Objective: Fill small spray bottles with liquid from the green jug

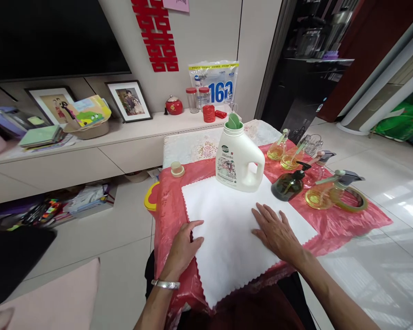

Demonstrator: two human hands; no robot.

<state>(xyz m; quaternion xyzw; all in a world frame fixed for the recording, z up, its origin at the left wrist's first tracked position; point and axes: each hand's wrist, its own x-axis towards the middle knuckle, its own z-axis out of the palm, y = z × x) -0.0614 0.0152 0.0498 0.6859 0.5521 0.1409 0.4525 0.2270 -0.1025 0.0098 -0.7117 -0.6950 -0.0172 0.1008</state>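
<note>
A white cloth [227, 229] with a zigzag edge lies spread over a red plastic sheet [344, 220] on a small table. My left hand [185, 247] rests on the cloth's left edge, fingers loosely curled, holding nothing; a silver bangle circles its wrist. My right hand [277, 231] lies flat on the cloth's right part, fingers stretched and spread. A white detergent jug [237, 160] with an open green spout stands upright at the cloth's far edge. Its cap [177, 169] sits apart at the table's far left.
Right of the jug stand a dark green pump bottle [289, 184], several clear spray bottles of yellow liquid [318, 195] and a tape roll [354, 200]. A long low cabinet [99, 151] with frames, jars and a red pot runs behind. Tiled floor lies on both sides.
</note>
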